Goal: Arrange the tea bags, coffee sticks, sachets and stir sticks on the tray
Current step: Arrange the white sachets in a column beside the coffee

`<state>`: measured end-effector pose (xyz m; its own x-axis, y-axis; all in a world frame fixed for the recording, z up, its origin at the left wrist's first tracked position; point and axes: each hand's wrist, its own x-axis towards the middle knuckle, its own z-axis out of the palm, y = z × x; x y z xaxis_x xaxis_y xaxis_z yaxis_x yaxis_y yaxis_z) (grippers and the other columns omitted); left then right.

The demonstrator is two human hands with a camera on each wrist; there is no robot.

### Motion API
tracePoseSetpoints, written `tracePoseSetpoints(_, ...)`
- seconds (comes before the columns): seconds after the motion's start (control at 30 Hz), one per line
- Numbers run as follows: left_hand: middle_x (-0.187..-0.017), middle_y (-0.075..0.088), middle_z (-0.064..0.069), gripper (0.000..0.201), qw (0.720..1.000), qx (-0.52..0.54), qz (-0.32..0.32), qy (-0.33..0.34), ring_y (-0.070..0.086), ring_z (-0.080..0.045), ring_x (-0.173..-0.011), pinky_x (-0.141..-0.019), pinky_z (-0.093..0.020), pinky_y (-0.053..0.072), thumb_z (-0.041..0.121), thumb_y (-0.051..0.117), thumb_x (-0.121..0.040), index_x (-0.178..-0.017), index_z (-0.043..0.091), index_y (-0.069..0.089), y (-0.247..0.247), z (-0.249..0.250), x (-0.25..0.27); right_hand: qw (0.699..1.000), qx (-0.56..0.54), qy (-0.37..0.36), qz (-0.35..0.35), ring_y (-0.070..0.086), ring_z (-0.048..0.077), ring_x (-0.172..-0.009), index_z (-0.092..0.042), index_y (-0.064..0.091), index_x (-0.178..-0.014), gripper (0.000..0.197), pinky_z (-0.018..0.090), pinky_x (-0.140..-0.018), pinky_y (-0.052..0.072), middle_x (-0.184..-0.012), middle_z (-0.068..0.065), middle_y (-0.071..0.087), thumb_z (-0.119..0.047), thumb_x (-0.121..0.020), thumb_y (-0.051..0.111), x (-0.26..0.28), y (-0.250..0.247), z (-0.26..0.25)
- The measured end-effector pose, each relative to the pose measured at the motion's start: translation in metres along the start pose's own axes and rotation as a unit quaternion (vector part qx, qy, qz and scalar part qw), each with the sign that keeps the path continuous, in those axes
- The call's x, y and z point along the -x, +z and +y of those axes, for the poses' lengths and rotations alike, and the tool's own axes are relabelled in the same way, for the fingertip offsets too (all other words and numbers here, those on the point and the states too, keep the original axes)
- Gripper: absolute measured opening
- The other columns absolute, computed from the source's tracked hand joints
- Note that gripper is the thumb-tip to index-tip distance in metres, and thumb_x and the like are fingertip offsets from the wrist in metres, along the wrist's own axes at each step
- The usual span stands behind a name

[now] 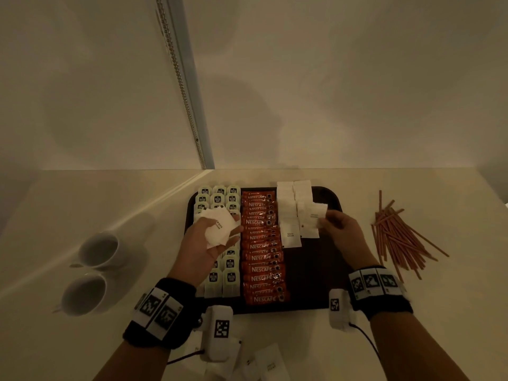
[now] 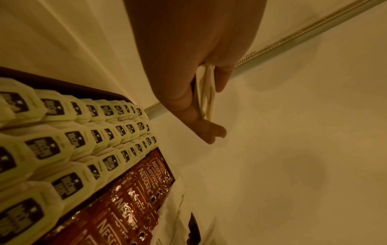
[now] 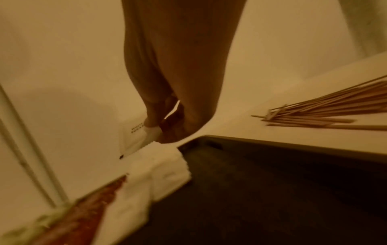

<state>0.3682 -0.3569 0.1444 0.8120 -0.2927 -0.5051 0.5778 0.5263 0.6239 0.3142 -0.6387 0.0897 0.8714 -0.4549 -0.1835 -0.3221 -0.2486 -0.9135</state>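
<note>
one dark tray (image 1: pixel 327 298) at centre frame holds three columns of tea bags (image 1: pixel 230 279), one column of red coffee sticks (image 1: pixel 261 269) and two columns of white sachets (image 1: pixel 288 215). two white cups (image 1: pixel 93 273) sit lower left. one loose pile of stir sticks (image 1: pixel 398 235) lies right; its number cannot be counted.

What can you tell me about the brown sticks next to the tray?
The stir sticks are thin, straight and reddish-brown, probably wood. They lie flat in a loose, crisscrossed heap on the pale table, right of the dark tray and off it. No hand touches them; the right hand is over the tray.
</note>
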Motion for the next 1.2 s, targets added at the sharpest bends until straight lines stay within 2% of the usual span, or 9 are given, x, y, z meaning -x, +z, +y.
tracePoseSetpoints(0.13,-0.099,0.072,-0.014,0.028,1.0,0.022,-0.003,-0.007,0.071,-0.03,-0.084,-0.06,-0.034,0.06,0.012,0.038,-0.097,-0.119,0.007,0.054,-0.004,0.0,0.001,0.991,0.116,0.071,0.002,0.061,0.022,-0.101,-0.012,0.061,-0.109,0.023,0.043,-0.093,0.051,-0.109,0.006,0.065,-0.015,-0.087,0.064,-0.015,-0.007,0.04)
tracePoseSetpoints(0.37,-0.094,0.073,-0.01,0.032,0.999,-0.009,-0.029,-0.016,0.07,-0.026,-0.076,-0.052,-0.03,0.058,0.017,0.036,-0.096,-0.123,0.01,0.053,-0.001,-0.001,0.002,0.978,0.182,0.102,0.018,0.06,0.024,-0.1,-0.013,0.059,-0.102,0.023,0.041,-0.09,0.05,-0.106,0.006,0.064,-0.018,-0.082,0.07,-0.027,0.005,0.059)
tracePoseSetpoints(0.53,-0.09,0.073,-0.014,0.028,0.999,0.02,-0.029,-0.022,0.071,-0.031,-0.072,-0.051,-0.029,0.056,0.016,0.034,-0.096,-0.114,0.01,0.056,0.002,0.001,0.004,0.973,0.205,0.084,0.06,0.056,0.019,-0.088,-0.006,0.058,-0.1,0.027,0.027,-0.079,0.042,-0.096,0.008,0.063,-0.015,-0.08,0.073,-0.026,0.014,0.055)
tracePoseSetpoints(0.7,-0.085,0.074,-0.013,0.02,0.999,-0.036,0.0,0.007,0.071,-0.03,-0.071,-0.048,-0.025,0.054,0.008,0.039,-0.097,-0.104,0.015,0.057,0.008,0.001,0.005,0.968,0.233,0.054,0.074,0.057,0.02,-0.084,-0.004,0.055,-0.104,0.032,0.025,-0.072,0.041,-0.092,0.01,0.062,-0.014,-0.079,0.073,-0.021,0.02,0.043)
tracePoseSetpoints(0.8,-0.097,0.068,-0.015,0.016,0.995,-0.095,0.013,0.031,0.068,-0.029,-0.074,-0.044,-0.022,0.049,0.007,0.043,-0.097,-0.104,0.015,0.056,0.011,0.0,0.002,0.983,0.178,-0.01,0.045,0.055,0.011,-0.08,-0.009,0.056,-0.105,0.027,0.017,-0.067,0.041,-0.092,-0.001,0.06,-0.021,-0.084,0.069,-0.014,0.033,0.011)
tracePoseSetpoints(0.93,-0.096,0.068,-0.014,0.011,0.986,-0.161,0.018,0.04,0.063,-0.024,-0.072,-0.042,-0.021,0.044,0.009,0.051,-0.095,-0.103,0.014,0.057,0.018,0.0,-0.004,0.984,0.02,-0.101,-0.143,0.06,0.003,-0.091,-0.021,0.062,-0.106,0.019,0.009,-0.071,0.047,-0.1,-0.007,0.065,-0.03,-0.09,0.058,0.008,0.058,-0.059)
tracePoseSetpoints(1.0,-0.095,0.067,-0.012,0.009,0.976,-0.209,0.014,0.061,0.061,-0.021,-0.072,-0.043,-0.02,0.041,0.011,0.056,-0.093,-0.101,0.015,0.059,0.021,-0.001,-0.007,0.973,-0.012,-0.107,-0.204,0.063,0.008,-0.092,-0.025,0.064,-0.109,0.021,0.016,-0.073,0.051,-0.102,-0.003,0.067,-0.032,-0.091,0.057,0.012,0.067,-0.082)
tracePoseSetpoints(1.1,-0.089,0.067,-0.008,0.008,0.957,-0.262,0.009,0.122,0.059,-0.017,-0.066,-0.042,-0.018,0.04,0.013,0.063,-0.089,-0.096,0.017,0.062,0.025,0.001,-0.006,0.976,-0.035,-0.098,-0.193,0.067,0.014,-0.083,-0.02,0.07,-0.102,0.016,0.028,-0.072,0.056,-0.09,0.001,0.069,-0.027,-0.09,0.061,0.013,0.074,-0.094)
tracePoseSetpoints(1.2,-0.077,0.068,-0.002,0.012,0.954,-0.257,0.016,0.157,0.06,-0.012,-0.063,-0.047,-0.021,0.041,0.011,0.07,-0.084,-0.093,0.017,0.065,0.027,0.004,-0.004,0.973,-0.118,-0.071,-0.184,0.062,0.006,-0.067,-0.009,0.067,-0.098,0.013,0.021,-0.062,0.05,-0.077,0.0,0.065,-0.016,-0.091,0.059,0.016,0.076,-0.092)
